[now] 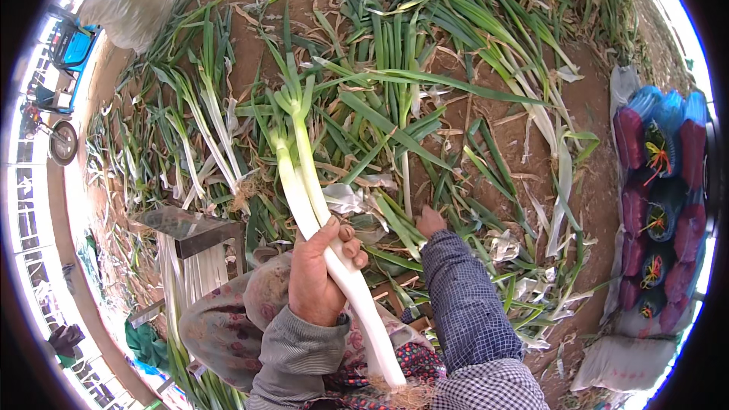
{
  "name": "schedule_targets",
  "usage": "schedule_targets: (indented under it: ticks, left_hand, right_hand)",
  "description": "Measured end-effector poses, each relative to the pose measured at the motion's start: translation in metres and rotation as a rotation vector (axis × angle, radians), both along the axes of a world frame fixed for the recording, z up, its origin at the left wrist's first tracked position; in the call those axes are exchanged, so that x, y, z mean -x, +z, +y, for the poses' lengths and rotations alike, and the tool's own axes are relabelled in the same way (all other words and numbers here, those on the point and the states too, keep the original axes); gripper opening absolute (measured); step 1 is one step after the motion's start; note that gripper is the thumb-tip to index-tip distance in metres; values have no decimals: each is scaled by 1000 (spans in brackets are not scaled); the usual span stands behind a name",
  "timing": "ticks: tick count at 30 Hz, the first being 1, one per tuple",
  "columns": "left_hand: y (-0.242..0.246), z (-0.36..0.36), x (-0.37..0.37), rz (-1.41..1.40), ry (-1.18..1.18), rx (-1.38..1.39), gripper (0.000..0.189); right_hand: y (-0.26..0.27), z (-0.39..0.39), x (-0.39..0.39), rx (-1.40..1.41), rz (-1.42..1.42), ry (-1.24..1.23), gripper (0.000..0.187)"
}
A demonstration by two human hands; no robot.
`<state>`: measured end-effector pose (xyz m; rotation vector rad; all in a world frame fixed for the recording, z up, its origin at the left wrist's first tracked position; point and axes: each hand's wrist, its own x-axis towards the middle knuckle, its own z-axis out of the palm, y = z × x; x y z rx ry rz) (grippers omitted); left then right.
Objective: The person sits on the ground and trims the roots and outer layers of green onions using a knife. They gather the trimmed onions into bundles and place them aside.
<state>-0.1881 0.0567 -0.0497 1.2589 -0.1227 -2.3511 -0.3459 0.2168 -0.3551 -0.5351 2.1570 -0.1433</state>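
My left hand (pixel 323 273) is closed around two leeks or large green onions (pixel 356 290), their white shanks together and the roots hanging over my patterned clothing at the bottom. Their trimmed-looking green tops point away from me. My right hand (pixel 430 222) reaches down to the leaf litter, near a thin white stalk (pixel 405 182) and some green leaves (pixel 396 222); its fingers are mostly hidden, so its grip is unclear. Left of my left hand, peeled white stalks (pixel 191 267) stand in a metal-topped frame (pixel 196 226).
Loose leeks (pixel 205 119) lie at left, and more with long leaves (pixel 529 85) at upper right. Cut leaves and dry skins cover the soil. Filled net bags (pixel 660 210) line the right side beside a white sack (pixel 623 363). A plastic bundle (pixel 128 5) and a wheeled vehicle (pixel 62 142) are at left.
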Motion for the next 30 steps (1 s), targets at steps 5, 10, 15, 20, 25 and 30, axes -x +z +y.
schedule_targets:
  ticks: [5,10,15,20,25,30]
  left_hand:
    - [1,2,-1,-50,-55,44,24]
    - [-9,2,-8,-16,-114,22,24]
    - [-6,1,1,81,-157,27,27]
    - [-12,4,7,95,-163,93,20]
    - [-37,4,-8,150,-131,150,25]
    - [-61,19,-10,99,-117,129,23]
  right_hand:
    - [8,-20,-9,-22,10,143,32]
    - [-3,-28,8,80,54,213,40]
    - [39,-51,129,428,105,-140,52]
    - [185,-71,173,425,334,281,34]
    - [235,12,84,463,33,67,45]
    - [160,153,57,-225,122,543,36]
